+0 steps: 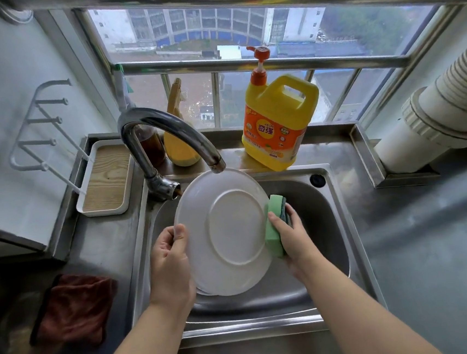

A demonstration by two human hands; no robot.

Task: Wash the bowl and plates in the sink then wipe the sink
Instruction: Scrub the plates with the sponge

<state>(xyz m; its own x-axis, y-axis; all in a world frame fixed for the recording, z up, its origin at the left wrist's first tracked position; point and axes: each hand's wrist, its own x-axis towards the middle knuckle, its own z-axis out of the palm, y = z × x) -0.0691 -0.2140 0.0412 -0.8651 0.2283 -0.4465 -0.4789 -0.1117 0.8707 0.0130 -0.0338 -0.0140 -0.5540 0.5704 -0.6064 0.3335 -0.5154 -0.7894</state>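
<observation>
Faucet (165, 135) spout just above plate (226, 231)

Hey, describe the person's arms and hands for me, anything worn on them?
Both hands, left and right, are bare: no gloves, rings, watch or bracelets visible. The forearms are bare too, with no sleeves in view up to the bottom edge of the picture. Nails look short and unpainted.

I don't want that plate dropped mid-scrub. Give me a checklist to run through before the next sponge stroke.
1. Left hand grips the plate at its rim: ok.
2. Right hand holds the green sponge: ok.
3. Sponge touching the plate's right edge: ok.
4. Plate held over the sink: ok.
5. Water running from the faucet: not ok, none visible.
6. Soap on the sponge: cannot tell.
</observation>
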